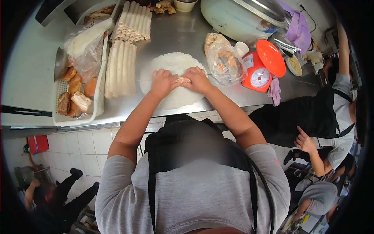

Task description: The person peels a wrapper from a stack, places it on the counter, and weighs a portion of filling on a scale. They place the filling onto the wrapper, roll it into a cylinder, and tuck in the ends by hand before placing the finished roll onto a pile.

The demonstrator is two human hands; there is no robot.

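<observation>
A round, thin white sheet [175, 102] lies flat on the steel counter. Pinkish filling [182, 80] sits in a short strip near the sheet's middle. My left hand [163, 82] is closed on the left end of the filling, its fingers curled. At the other end my right hand [197, 80] is closed on the filling too, and the two hands are close together. To the left of the sheet lie long, pale rolls [121, 69] side by side, with a stack of more rolls [133, 21] behind them.
A white basket [100, 89] with brown food pieces stands left. Right are a plastic bag of filling [225, 64], a red scale [257, 74] and a white cup [241, 48]. A large pot [237, 19] stands behind. Other people work at right and lower left.
</observation>
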